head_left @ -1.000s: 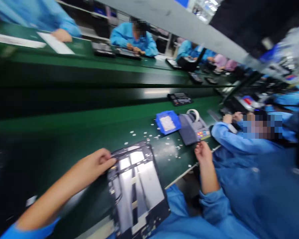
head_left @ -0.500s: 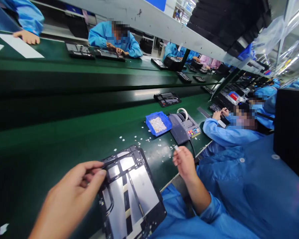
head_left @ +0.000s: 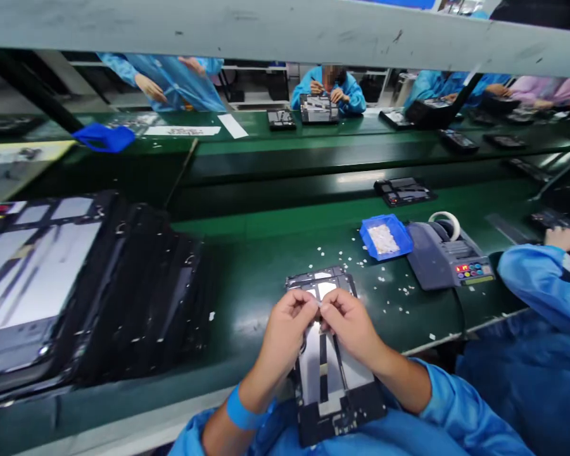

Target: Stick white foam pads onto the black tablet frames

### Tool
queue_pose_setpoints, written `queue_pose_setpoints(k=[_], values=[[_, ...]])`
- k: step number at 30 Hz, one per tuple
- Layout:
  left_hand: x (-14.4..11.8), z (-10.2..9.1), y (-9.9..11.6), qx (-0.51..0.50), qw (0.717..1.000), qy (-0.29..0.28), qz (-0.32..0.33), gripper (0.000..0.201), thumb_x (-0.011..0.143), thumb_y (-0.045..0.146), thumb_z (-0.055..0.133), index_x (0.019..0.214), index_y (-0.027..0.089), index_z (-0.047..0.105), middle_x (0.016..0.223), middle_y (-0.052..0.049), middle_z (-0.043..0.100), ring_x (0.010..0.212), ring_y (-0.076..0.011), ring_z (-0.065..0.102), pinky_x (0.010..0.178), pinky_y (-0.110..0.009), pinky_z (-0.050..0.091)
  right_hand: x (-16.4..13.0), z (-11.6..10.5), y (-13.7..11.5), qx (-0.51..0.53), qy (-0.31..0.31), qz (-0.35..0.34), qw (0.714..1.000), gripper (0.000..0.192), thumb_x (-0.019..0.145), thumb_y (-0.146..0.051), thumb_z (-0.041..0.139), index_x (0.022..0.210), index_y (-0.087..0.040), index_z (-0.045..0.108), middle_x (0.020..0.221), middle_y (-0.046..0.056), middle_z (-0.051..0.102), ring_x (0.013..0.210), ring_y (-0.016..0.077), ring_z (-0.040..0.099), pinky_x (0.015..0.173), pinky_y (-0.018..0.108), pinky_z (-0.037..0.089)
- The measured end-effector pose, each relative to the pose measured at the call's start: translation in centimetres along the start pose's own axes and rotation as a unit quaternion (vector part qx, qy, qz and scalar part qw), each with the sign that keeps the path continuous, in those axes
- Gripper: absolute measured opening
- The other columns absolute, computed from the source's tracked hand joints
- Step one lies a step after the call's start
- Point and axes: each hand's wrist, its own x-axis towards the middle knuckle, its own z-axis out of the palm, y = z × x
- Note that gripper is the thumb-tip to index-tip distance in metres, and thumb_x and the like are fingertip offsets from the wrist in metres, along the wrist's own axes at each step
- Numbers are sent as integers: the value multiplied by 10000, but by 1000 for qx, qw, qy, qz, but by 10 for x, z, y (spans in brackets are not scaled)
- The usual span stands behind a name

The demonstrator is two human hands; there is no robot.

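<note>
Pinched fingertip to fingertip, left hand [head_left: 285,329] and right hand [head_left: 349,326] meet over the upper part of a panel [head_left: 332,386]; a small pale piece shows between the fingertips (too small to identify), so both hands are closed on it.

Panel: dark frame with silvery inner plates, lying lengthwise on the green bench [head_left: 247,285], its near end over the bench edge against the blue sleeves. Top end visible just beyond the knuckles.

Left wrist: blue band [head_left: 240,411].

Scraps [head_left: 394,297]: small white bits scattered on the bench, right of and beyond the panel.

Bin [head_left: 386,236]: blue, open, holding white pieces; beyond and right of the hands, well apart from them.

Dispenser [head_left: 449,256]: grey, just beside the bin on its right, with a white roll on top and a row of coloured buttons on its face (any lettering unreadable).

Stack [head_left: 76,285]: dark frames of the same kind as the panel, far left on the bench, blurred.

Device [head_left: 403,190]: dark flat unit on the strip beyond the bin.

Co-worker's sleeve [head_left: 536,285]: blue, at right edge, hand resting on the bench.

Far bench: further persons in blue coats, white paper sheets [head_left: 232,125] (print not legible), a blue cloth [head_left: 104,137] at left.

No brand or readable writing anywhere.
</note>
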Motion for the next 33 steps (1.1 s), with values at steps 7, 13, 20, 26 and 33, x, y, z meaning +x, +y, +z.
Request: queue_pose_setpoints(k=[7, 13, 20, 26, 33], values=[[-4, -63, 10, 275, 952, 27, 132, 118, 931, 289, 580, 834, 229, 610, 959, -57, 748, 922, -225, 677, 844, -357, 517, 32, -41, -2, -412, -77, -290, 860, 233, 1021, -199, 530, 1130, -218, 735, 1059, 84, 746, 978, 229, 659, 872, 371, 522], [4, -62, 13, 541, 791, -97, 269, 165, 939, 152, 510, 855, 220, 636, 1245, -105, 755, 1139, -322, 639, 968, -494, 488, 58, -33, -2, -570, -159, -364, 719, 305, 1045, -205, 548, 1308, -260, 692, 1129, 82, 714, 945, 224, 573, 805, 350, 460], [10, -57, 11, 622, 705, -117, 319, 165, 897, 94, 520, 931, 189, 649, 1303, -127, 718, 1109, -329, 632, 933, -478, 497, 70, -37, -2, -626, -211, -370, 653, 295, 1052, -217, 539, 1312, -230, 679, 1100, 94, 696, 895, 223, 515, 727, 350, 390], [9, -57, 15, 612, 713, -115, 322, 167, 889, 80, 515, 917, 188, 639, 1273, -130, 725, 1092, -328, 631, 923, -487, 497, 72, -37, -2, -635, -233, -392, 624, 314, 1069, -217, 496, 1341, -224, 655, 1131, 102, 697, 894, 218, 510, 719, 345, 367], [23, -57, 24, 436, 877, -95, 177, 125, 939, 208, 557, 840, 222, 631, 1003, -39, 736, 982, -232, 645, 864, -373, 485, 80, -42, -4, -620, -269, -388, 626, 313, 1046, -197, 532, 1336, -221, 650, 1080, 90, 690, 900, 217, 510, 707, 335, 349]])
